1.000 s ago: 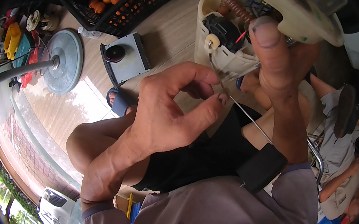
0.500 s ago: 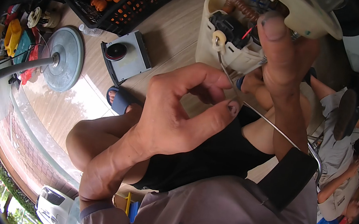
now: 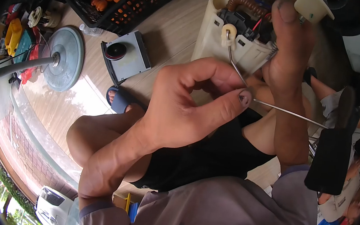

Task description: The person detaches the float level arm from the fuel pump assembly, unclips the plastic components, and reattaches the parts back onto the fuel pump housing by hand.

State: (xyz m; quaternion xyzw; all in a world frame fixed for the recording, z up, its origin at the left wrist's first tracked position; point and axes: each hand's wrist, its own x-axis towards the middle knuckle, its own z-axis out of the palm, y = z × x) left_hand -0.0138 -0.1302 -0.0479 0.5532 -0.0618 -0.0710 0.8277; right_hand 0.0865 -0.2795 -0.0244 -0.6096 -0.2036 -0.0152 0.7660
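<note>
A cream plastic fuel pump module (image 3: 210, 32) stands at the top, with a brown corrugated hose (image 3: 242, 2) and red and blue wires. My right hand (image 3: 289, 53) grips it from the right, thumb up near the round cream cap (image 3: 316, 8); its other fingers are mostly hidden. From a small cream pivot on the housing runs a bent metal float arm (image 3: 292, 112). My left hand (image 3: 193, 107) pinches this rod between thumb and forefinger. At the rod's far end hangs a black rectangular float (image 3: 328, 159), in front of my right sleeve.
A black crate (image 3: 129, 12) of oranges stands at upper left. Near it on the floor lie a silver box (image 3: 130, 61) with a round black piece on top and a plastic bottle (image 3: 90, 30). A grey round pole base (image 3: 68, 72) is further left. Another person (image 3: 343, 191) sits at right.
The float arm and its black float have swung right and up. My left hand has shifted slightly right with the rod. The module and my right hand have tilted and moved a little.
</note>
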